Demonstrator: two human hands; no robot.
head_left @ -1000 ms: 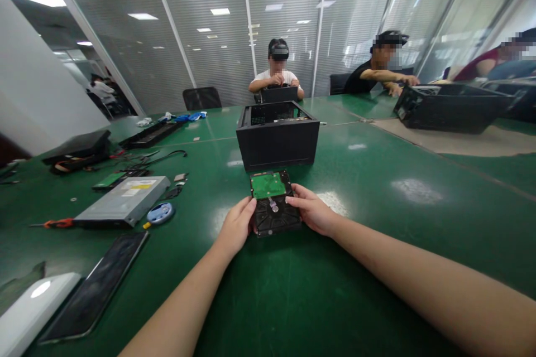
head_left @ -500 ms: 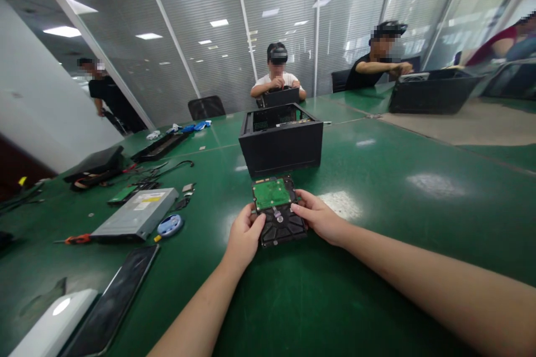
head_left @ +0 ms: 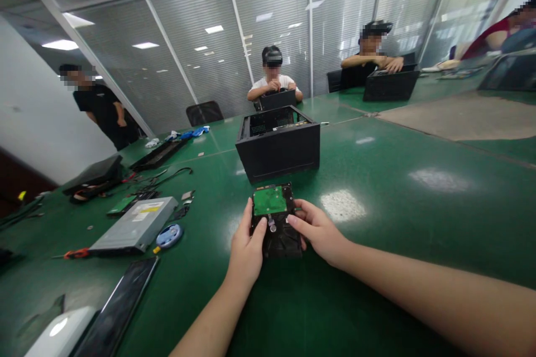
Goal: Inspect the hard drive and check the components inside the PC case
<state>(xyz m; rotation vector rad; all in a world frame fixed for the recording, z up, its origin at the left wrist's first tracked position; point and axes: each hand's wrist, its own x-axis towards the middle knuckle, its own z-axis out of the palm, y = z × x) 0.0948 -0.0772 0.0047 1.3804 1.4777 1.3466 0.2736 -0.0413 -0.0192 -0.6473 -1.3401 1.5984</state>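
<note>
A black hard drive (head_left: 274, 217) with a green circuit board on its upper face is held between both hands just above the green table (head_left: 377, 245). My left hand (head_left: 247, 248) grips its left side, thumb lying on top. My right hand (head_left: 318, 231) grips the right side, thumb also resting on top. An open black computer case (head_left: 278, 142) stands just beyond the drive.
To the left lie a grey optical drive (head_left: 134, 226), a round blue object (head_left: 168, 235), an orange-handled screwdriver (head_left: 73, 253), cables, a dark panel (head_left: 113, 315) and a white device (head_left: 58, 332). Three people sit at the far side with black cases; another stands at the far left.
Both hands have drawn the hard drive slightly nearer and lifted it, closing more tightly round its sides. The view has tilted up, and a standing person has come into sight at the left.
</note>
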